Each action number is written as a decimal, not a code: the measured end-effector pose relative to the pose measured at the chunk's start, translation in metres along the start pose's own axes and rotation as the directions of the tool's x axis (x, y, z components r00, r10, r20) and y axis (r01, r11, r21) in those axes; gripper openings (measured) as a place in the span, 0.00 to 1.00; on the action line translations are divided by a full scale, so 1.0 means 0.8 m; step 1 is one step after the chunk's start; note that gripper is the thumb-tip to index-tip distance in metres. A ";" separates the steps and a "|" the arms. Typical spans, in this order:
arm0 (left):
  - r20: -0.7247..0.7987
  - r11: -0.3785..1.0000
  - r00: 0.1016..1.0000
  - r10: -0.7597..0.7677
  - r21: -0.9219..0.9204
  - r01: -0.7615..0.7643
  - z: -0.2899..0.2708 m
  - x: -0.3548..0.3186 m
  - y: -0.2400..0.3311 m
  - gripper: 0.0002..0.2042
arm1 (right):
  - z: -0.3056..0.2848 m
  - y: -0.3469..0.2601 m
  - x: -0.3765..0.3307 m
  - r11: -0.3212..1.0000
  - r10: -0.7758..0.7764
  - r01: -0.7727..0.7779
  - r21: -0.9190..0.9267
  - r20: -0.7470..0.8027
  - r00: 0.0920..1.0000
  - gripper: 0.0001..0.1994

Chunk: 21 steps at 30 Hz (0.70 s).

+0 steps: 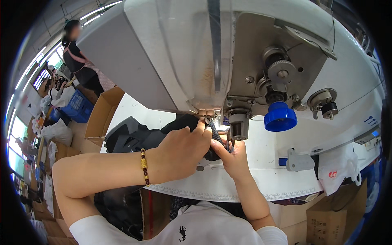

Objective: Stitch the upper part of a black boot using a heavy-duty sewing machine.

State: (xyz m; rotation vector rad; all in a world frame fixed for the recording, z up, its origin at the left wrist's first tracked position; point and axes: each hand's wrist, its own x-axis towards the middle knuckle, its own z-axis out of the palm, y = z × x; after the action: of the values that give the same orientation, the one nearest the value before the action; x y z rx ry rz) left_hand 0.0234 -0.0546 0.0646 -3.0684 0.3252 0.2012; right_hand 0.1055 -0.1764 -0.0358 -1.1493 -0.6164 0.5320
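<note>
The dark cloth [143, 136] lies on the left part of the white desk [269, 179]. Its left end is close to the desk's left edge, and it runs in a soft heap to the right, until it goes in under the big white sewing machine [188, 61]. A lot of it sits loose on this side, so I think there is some work left here.

Next comes the left hand [183, 149], with a bead bracelet [144, 165] on its wrist. Its fingers are bent and close together, and they hold the cloth down right by the shiny metal parts [206, 112] under the machine. The hand hides most of that spot, so I can't see if any stitches are done.

Just right of it, a ribbed bit of the cloth pokes out. The right hand [234, 159] is there, back from the desk's curved front edge. Its thumb is bent in and presses on the ribbed bit. A thin dark tool [231, 143] shows by its fingers, maybe small snips, but I can't tell how they grip it.

Farther right is a blue knob [280, 117] on the machine. The cloth is not off the machine yet, so the job looks about partway done.
</note>
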 end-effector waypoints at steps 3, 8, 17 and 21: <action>-0.190 0.991 0.982 -0.014 -0.131 -0.011 0.001 -0.010 -0.003 0.22 | -0.005 0.007 0.002 1.000 -0.012 0.012 0.024 -0.001 1.000 0.08; -0.349 0.892 0.880 -0.321 -0.423 0.158 -0.035 -0.098 -0.056 0.15 | -0.039 0.006 0.002 1.000 0.029 -0.026 -0.016 0.200 0.979 0.08; -0.225 0.462 0.649 -0.727 -0.859 0.220 0.131 -0.232 -0.063 0.10 | -0.016 0.007 0.014 0.987 0.117 -0.106 -0.117 0.087 0.989 0.06; -0.366 0.620 0.656 -0.660 -0.759 0.199 0.174 -0.223 -0.094 0.19 | 0.014 0.006 0.014 0.996 -0.025 0.029 -0.085 0.042 0.999 0.04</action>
State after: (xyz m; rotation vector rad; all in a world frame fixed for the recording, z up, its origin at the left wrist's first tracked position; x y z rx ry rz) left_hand -0.1506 0.0645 -0.0465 -3.6493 -0.7422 -0.9780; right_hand 0.1058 -0.1601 -0.0352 -1.2114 -0.6946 0.5110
